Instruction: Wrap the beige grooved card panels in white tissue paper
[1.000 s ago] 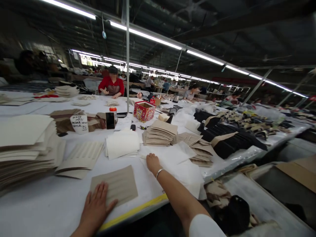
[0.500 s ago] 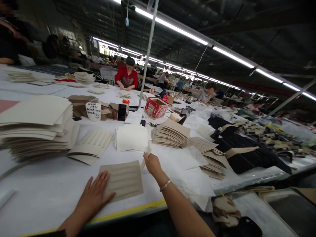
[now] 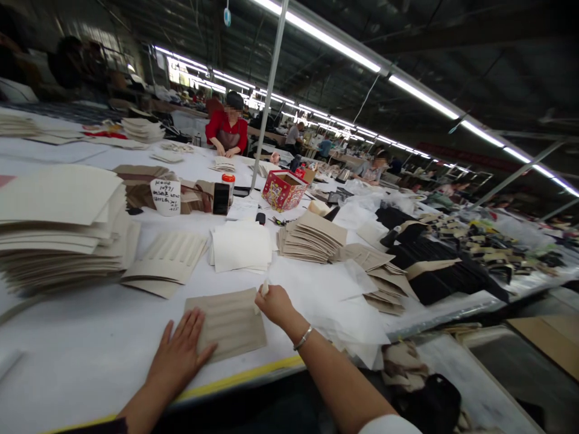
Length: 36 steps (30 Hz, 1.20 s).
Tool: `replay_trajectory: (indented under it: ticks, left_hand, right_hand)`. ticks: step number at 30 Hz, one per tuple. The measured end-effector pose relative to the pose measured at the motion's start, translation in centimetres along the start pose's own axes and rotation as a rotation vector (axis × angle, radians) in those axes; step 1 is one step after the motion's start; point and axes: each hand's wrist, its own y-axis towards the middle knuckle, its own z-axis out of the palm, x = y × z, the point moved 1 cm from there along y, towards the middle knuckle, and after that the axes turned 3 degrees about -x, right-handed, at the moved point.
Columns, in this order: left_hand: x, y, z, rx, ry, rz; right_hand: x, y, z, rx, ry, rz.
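Observation:
A taupe fabric panel [image 3: 233,322] with faint raised ridges lies flat near the table's front edge. My left hand [image 3: 181,346] rests on its left side, fingers spread. At the panel's upper right corner, my right hand [image 3: 277,306] pinches a small cream strip [image 3: 265,288], partly covered by the fingers. Just beyond is a stack of white sheets [image 3: 240,246]. A few cream panels with raised ribs [image 3: 166,260] lie to the left of that stack.
A tall pile of cream panels [image 3: 54,199] stands at far left, a taupe stack [image 3: 312,236] right of centre. Farther back are a red patterned box [image 3: 284,191], a phone [image 3: 221,199] and a pole [image 3: 271,90]. A co-worker in red [image 3: 227,129] works across the table.
My right hand, with the cream strip, has moved slightly left and closer to the panel's upper right corner. My left hand stays flat on the panel. The view has shifted a little.

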Motion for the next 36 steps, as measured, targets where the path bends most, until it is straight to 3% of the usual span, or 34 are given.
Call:
replay_trajectory:
  ticks: [4, 7, 10, 13, 15, 19, 23, 26, 32, 36]
  left_hand:
    - [-0.6, 0.0, 0.3, -0.032, 0.000, -0.026]
    - [-0.1, 0.1, 0.2, -0.035, -0.037, -0.021]
    - [1.0, 0.1, -0.2, 0.015, -0.068, 0.009]
    - [1.7, -0.3, -0.7, 0.018, -0.054, 0.012]
    - [1.6, -0.7, -0.9, 0.004, -0.046, 0.008]
    - [1.2, -1.0, -0.8, -0.018, -0.050, -0.011]
    - [1.1, -1.0, -0.7, -0.031, -0.063, -0.011]
    - [1.1, -1.1, -0.7, -0.054, -0.075, -0.006]
    - [1.2, -0.9, -0.7, -0.030, -0.095, -0.038]
    - [1.4, -0.7, -0.6, 0.026, -0.086, -0.018]
  right_hand:
    - [-0.6, -4.8, -0.1, 0.033, 0.078, -0.008]
    - [-1.4, -7.1, 0.0, 0.152, 0.324, 0.141]
    - [-0.9, -6.8, 0.2, 0.201, 0.664, 0.298]
    - [2.2, -4.2, 0.8, 0.142, 0.824, 0.253]
    - [5.2, -2.0, 1.5, 0.097, 0.758, 0.144]
    - [10.3, 1.5, 3.0, -0.058, 0.320, -0.058]
    - [11.3, 2.5, 4.1, -0.083, 0.062, -0.061]
    - [10.4, 0.4, 4.3, -0.033, 0.061, -0.096]
    - [10.1, -7.6, 3.9, 0.021, 0.292, -0.128]
    - [8.7, -9.0, 3.1, 0.121, 0.492, -0.052]
